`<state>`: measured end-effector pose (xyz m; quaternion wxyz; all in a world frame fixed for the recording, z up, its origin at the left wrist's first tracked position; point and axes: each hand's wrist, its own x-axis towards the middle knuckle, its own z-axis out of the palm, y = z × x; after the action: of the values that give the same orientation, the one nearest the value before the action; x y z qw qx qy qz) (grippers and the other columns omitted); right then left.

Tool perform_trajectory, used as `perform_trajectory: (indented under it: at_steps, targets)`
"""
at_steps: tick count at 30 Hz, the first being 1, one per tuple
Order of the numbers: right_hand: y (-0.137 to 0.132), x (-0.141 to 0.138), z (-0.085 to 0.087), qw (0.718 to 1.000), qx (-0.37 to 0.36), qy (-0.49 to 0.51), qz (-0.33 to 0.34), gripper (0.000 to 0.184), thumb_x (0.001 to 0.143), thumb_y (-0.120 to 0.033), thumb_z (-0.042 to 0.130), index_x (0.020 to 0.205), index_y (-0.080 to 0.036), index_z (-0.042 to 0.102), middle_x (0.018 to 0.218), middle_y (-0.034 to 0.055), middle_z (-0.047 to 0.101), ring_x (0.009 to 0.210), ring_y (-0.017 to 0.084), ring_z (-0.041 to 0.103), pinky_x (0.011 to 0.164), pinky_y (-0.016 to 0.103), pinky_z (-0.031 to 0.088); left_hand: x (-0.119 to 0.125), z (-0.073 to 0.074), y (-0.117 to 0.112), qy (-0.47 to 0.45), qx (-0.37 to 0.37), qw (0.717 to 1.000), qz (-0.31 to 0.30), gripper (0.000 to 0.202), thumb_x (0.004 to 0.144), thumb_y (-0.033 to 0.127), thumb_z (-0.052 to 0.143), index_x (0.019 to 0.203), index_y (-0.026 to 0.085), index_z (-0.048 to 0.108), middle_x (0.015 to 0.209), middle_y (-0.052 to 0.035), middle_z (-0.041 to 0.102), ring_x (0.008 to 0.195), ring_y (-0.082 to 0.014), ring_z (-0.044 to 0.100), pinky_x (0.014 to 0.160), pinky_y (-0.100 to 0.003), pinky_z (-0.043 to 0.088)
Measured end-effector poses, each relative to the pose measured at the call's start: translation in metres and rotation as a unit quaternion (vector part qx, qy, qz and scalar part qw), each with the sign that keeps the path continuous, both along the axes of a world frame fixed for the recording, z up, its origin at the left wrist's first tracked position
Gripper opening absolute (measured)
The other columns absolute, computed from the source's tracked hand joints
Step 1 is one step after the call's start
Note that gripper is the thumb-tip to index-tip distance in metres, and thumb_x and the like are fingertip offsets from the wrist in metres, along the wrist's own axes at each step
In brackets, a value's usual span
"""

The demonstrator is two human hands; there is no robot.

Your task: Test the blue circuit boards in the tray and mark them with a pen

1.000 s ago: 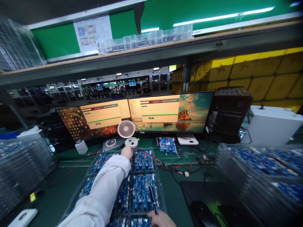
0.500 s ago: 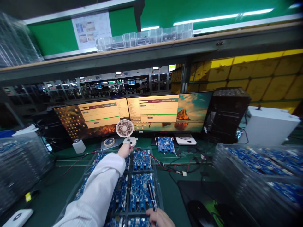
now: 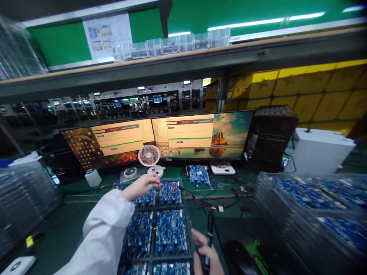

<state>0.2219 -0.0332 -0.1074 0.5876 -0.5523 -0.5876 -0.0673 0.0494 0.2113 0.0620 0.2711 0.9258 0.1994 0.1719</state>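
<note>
My left hand point(image 3: 145, 185), closed in a pinch, is over the far rows of a clear plastic tray. Its fingertips hold the end of a thin red wire point(image 3: 183, 190) that runs off to the right. Blue circuit boards point(image 3: 171, 231) lie in the compartments of the tray point(image 3: 155, 225) below. Beside the tray's right edge, my right hand point(image 3: 207, 254) holds a dark pen point(image 3: 210, 229), nearly upright; its thumb and some fingers are apart from each other.
Behind the tray stand a small white fan point(image 3: 149, 156), a tape roll point(image 3: 130, 173), a white bottle point(image 3: 93, 177) and two monitors point(image 3: 183, 141). Another circuit board point(image 3: 199, 174) lies near the white device point(image 3: 223, 168). Stacked trays point(image 3: 282, 214) and a mouse point(image 3: 241, 256) are to the right.
My right hand has moved right, off the boards to the tray's edge, and the pen now stands more upright. My left hand stays near the tray's far end, its forearm shifted left.
</note>
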Motion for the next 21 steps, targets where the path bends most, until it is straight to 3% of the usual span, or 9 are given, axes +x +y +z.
perform_trajectory:
  at_steps: [4, 8, 12, 15, 21]
  targets:
    - [0.009, 0.022, 0.002, 0.997, -0.041, 0.014, -0.070, 0.016, 0.091, -0.017, 0.046, 0.105, -0.024, 0.041, 0.139, 0.0185, 0.051, 0.120, 0.026, 0.057, 0.087, 0.040, 0.053, -0.010, 0.026, -0.053, 0.034, 0.020, 0.996, -0.084, 0.024, 0.088, 0.008, 0.047, 0.088, 0.019, 0.069, 0.096, -0.0037, 0.056, 0.089, -0.0129, 0.057, 0.081, -0.022, 0.046]
    - [0.015, 0.029, 0.002, 0.994, -0.105, -0.009, -0.023, 0.010, 0.095, -0.019, 0.037, 0.099, -0.025, 0.043, 0.122, 0.0122, 0.063, 0.119, 0.022, 0.058, 0.090, 0.036, 0.052, -0.013, 0.038, -0.089, 0.044, 0.031, 0.992, -0.117, 0.031, 0.088, 0.004, 0.044, 0.089, 0.022, 0.069, 0.100, -0.0033, 0.055, 0.093, -0.0125, 0.057, 0.083, -0.022, 0.045]
    - [0.012, 0.029, 0.004, 0.989, -0.146, -0.019, 0.012, 0.019, 0.095, -0.016, 0.033, 0.089, -0.025, 0.049, 0.090, 0.0050, 0.065, 0.089, 0.019, 0.066, 0.075, 0.030, 0.054, -0.012, 0.031, -0.090, 0.042, 0.013, 0.995, -0.089, 0.030, 0.085, 0.001, 0.045, 0.090, 0.020, 0.068, 0.100, -0.0036, 0.054, 0.092, -0.0127, 0.056, 0.081, -0.021, 0.046]
    - [0.009, 0.034, 0.008, 0.987, -0.158, -0.025, 0.005, 0.020, 0.092, -0.014, 0.035, 0.087, -0.025, 0.051, 0.076, 0.0022, 0.060, 0.070, 0.019, 0.061, 0.063, 0.031, 0.051, -0.013, 0.023, -0.082, 0.055, -0.007, 0.996, -0.064, 0.022, 0.087, 0.006, 0.048, 0.087, 0.018, 0.066, 0.096, -0.0029, 0.055, 0.089, -0.0127, 0.057, 0.081, -0.022, 0.045]
    - [0.006, 0.042, 0.014, 0.986, -0.166, -0.016, -0.012, 0.018, 0.090, -0.016, 0.039, 0.086, -0.024, 0.055, 0.075, 0.0034, 0.057, 0.067, 0.021, 0.056, 0.063, 0.035, 0.048, -0.017, 0.012, -0.067, 0.097, -0.033, 0.994, -0.034, 0.020, 0.092, 0.025, 0.051, 0.082, 0.018, 0.067, 0.092, -0.0028, 0.057, 0.089, -0.0145, 0.057, 0.084, -0.025, 0.044]
